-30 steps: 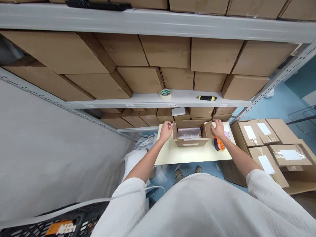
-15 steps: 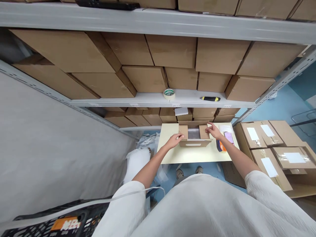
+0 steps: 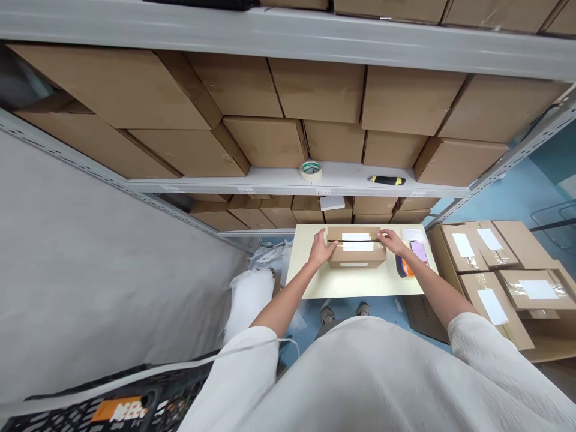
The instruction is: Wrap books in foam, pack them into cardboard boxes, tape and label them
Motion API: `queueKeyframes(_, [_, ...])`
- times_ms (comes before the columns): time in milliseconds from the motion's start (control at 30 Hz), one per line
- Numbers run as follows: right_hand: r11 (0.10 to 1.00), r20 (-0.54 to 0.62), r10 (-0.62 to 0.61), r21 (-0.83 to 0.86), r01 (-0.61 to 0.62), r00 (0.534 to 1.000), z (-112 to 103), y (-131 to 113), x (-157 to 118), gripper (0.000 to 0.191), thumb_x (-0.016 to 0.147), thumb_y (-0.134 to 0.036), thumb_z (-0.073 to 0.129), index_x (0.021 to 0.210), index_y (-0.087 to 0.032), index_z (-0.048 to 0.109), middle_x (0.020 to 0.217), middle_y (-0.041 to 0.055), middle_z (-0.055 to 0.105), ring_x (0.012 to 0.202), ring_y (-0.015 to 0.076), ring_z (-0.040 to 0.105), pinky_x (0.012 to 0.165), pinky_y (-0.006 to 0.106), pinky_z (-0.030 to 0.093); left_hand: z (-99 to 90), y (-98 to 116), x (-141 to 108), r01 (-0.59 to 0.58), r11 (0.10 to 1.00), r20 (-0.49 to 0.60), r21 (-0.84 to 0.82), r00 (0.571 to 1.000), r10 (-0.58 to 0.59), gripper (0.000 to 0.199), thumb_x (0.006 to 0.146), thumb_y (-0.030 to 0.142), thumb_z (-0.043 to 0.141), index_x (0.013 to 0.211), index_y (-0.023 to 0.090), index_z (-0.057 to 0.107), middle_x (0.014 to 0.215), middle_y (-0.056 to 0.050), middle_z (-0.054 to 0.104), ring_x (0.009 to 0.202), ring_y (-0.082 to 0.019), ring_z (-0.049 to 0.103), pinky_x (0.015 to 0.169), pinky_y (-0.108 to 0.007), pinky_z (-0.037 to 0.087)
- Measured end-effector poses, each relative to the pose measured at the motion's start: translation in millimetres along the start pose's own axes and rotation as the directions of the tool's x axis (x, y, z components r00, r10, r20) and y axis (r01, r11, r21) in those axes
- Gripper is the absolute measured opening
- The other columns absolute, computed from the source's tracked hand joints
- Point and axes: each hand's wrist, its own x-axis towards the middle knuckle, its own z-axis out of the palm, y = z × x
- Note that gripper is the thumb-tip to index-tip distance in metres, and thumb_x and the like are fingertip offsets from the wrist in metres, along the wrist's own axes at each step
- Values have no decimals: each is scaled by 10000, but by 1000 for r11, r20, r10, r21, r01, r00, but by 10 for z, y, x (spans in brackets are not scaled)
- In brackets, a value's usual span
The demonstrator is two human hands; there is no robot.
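Note:
A small brown cardboard box sits on the pale yellow tabletop, its long top flaps folded over nearly flat with a thin dark gap between them. White labels show on both flaps and on the front side. My left hand grips the box's left end, thumb at the front flap and fingers reaching toward the back. At the right end, my right hand holds the flap edges with its fingers bent. The box's inside is hidden.
The pale yellow table also bears a phone and an orange-and-blue object. Behind it, shelves hold many boxes, a tape roll and a utility knife. Labelled cartons stand right; a black crate lies lower left.
The box's long flaps have come down over its opening, hiding the inside. My left hand has shifted slightly up and spread around the left end; my right hand has moved slightly.

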Motion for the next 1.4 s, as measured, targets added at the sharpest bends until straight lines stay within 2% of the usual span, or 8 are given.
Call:
queueKeyframes(233, [1000,7,-21,-16,21,1000,180,56,-137,410,841,-504,729,1160,-289,586,1251,42,704,997,228,661,940,401,567,179,-96,134,12,1000,69,21,998,-13,748,968,489,694,1628,219,469,1582,-213,589,1459,-401,589,1186,-532,499])
queueKeyframes(400, [998,-13,-58,17,58,998,430,-29,-105,432,809,-466,719,1171,-281,573,1262,47,678,1099,249,636,1011,414,545,50,-194,57,-2,998,24,68,1000,1,689,1018,488,611,1643,229,479,1604,-198,576,1487,-395,561,1226,-561,468])
queueKeyframes(533, [997,-16,-69,21,69,997,620,-88,-39,424,810,-456,709,1170,-275,578,1286,61,666,1166,261,616,1037,423,538,-71,-143,-77,-157,956,-10,250,986,164,558,1060,420,530,1589,245,569,1732,-182,456,1642,-423,348,1319,-658,301])
queueKeyframes(667, [997,-3,-78,4,78,997,664,-102,-27,421,844,-449,696,1211,-271,593,1307,71,677,1154,265,633,1062,451,539,4,-4,-176,-427,847,262,317,897,355,627,1029,498,617,1607,258,577,1783,-144,399,1676,-402,295,1375,-631,186])
queueKeyframes(800, [993,-31,-121,-7,121,992,658,-34,-147,463,915,-456,662,1336,-272,606,1395,104,666,1224,277,642,1110,465,533,152,48,-213,-496,805,399,326,844,358,808,945,595,738,1661,288,526,1807,-130,363,1693,-413,255,1393,-613,130])
queueKeyframes(933, [998,-119,-44,-57,37,992,574,238,-403,470,986,-500,603,1383,-249,623,1461,150,637,1198,286,673,1071,453,554,196,16,-217,-490,800,401,346,848,347,798,972,608,699,1683,307,498,1821,-116,340,1704,-408,229,1394,-610,112])
queueKeyframes(1167, [874,-301,225,-358,-328,927,142,1046,-888,277,952,-431,663,1126,-217,685,1160,165,724,1148,348,693,998,469,540,168,13,-218,-474,815,392,332,856,337,788,973,654,675,1672,330,512,1806,-105,374,1697,-413,246,1392,-614,119])
queueKeyframes(1400, [805,-256,315,-438,-400,914,109,1459,-1044,331,902,-417,708,1155,-227,612,1073,152,716,1108,374,689,931,496,533,149,50,-177,-459,825,392,329,861,323,785,921,682,732,1611,334,588,1779,-116,419,1673,-437,291,1387,-621,152])
